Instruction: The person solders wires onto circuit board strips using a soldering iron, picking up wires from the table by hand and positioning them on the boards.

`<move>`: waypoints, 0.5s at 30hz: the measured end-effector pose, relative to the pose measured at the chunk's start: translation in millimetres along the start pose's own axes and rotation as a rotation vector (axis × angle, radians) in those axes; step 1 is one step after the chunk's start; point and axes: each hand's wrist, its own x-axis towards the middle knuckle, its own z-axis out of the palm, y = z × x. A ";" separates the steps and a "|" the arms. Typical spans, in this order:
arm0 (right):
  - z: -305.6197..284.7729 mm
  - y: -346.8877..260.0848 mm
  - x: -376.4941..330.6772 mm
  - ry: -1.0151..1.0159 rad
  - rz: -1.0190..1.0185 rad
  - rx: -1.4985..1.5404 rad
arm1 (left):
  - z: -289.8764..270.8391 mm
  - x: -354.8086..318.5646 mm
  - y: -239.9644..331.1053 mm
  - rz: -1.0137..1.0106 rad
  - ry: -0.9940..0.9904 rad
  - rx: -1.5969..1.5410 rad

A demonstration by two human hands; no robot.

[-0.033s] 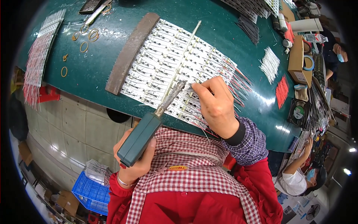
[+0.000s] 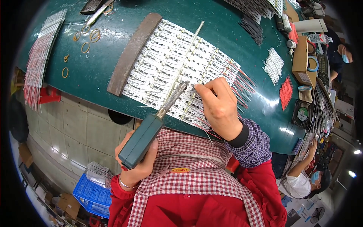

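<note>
My left hand [image 2: 140, 171] is wrapped round the dark green handle of a soldering gun [image 2: 142, 140]. Its long, crusted metal tip reaches up over a white panel of small circuit boards [image 2: 181, 49] set with black chips and thin wires. My right hand [image 2: 221, 108] is closed in a pinch just right of the tip, over the panel. Whatever its fingertips hold is too small or hidden to make out. A thin pale strip [image 2: 184, 62] lies lengthwise across the panel. Red, black and white wires [image 2: 242, 81] stick out from the panel's right edge.
A brown bar [image 2: 134, 55] lies along the panel's left edge. Rubber bands [image 2: 85, 47] and a wired panel [image 2: 43, 53] are farther left. White wires [image 2: 273, 63], red wires [image 2: 286, 92] and a cardboard box [image 2: 302, 64] are at right. Two other people sit beyond.
</note>
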 end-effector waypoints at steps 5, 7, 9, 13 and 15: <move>-0.3 -0.1 0.0 0.000 -0.004 -0.002 | 0.4 -2.4 -2.9 0.025 0.011 -0.003; 0.5 1.6 -1.3 -0.007 -0.024 -0.009 | 0.8 -3.5 -3.9 0.030 0.016 -0.002; -1.5 2.5 -1.9 -0.015 -0.043 -0.018 | -0.4 -3.3 -2.4 0.027 0.010 0.002; -20.5 0.7 -5.2 -0.046 0.005 -0.036 | -2.6 -2.4 -1.5 0.031 0.017 -0.001; -41.2 -4.9 -8.9 -0.077 0.069 -0.072 | -3.1 -3.9 -3.9 0.041 0.040 0.001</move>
